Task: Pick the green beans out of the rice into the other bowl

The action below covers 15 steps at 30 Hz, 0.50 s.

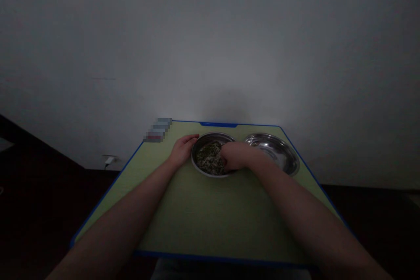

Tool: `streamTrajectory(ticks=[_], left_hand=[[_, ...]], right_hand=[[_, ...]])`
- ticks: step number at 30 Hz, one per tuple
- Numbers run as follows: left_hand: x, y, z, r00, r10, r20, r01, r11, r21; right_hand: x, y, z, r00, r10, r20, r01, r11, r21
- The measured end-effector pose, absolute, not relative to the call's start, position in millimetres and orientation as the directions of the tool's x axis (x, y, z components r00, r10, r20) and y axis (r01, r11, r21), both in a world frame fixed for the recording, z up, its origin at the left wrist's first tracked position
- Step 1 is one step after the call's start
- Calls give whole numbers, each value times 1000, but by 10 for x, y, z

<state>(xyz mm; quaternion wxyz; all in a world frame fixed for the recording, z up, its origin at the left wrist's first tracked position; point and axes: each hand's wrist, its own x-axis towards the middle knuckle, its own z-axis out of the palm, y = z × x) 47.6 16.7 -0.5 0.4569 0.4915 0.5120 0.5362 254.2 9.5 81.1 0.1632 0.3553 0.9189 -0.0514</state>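
A round metal bowl (193, 164) stands on the table, holding a mix of small green and whitish grains (210, 159). My left hand (183, 148) grips the bowl at its left side, with the fingers along the rim. Inside the bowl, at its right side, is my right hand (236, 155), its fingers curled down at the grains. The fingertips are hidden, so what they pinch cannot be made out. A second, wider metal bowl (290, 159) sits to the right, partly covered by my right hand and forearm; its visible inside is shiny.
The small table (210, 218) has a pale green top and a blue edge. At its back left corner is a blurred-out patch (158, 130). A grey wall (210, 52) rises behind the table. Low on the wall at left, a white plug (110, 161) sits in an outlet.
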Motion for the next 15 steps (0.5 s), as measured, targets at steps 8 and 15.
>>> streamTrajectory(ticks=[8, 15], left_hand=[[479, 170, -10, -102, 993, 58, -12, -60, 998], [463, 180, -31, -101, 991, 82, 37, -79, 996]], right_hand=[[2590, 119, 798, -700, 614, -364, 671, 740, -41], [2752, 131, 863, -731, 620, -284, 677, 711, -190]])
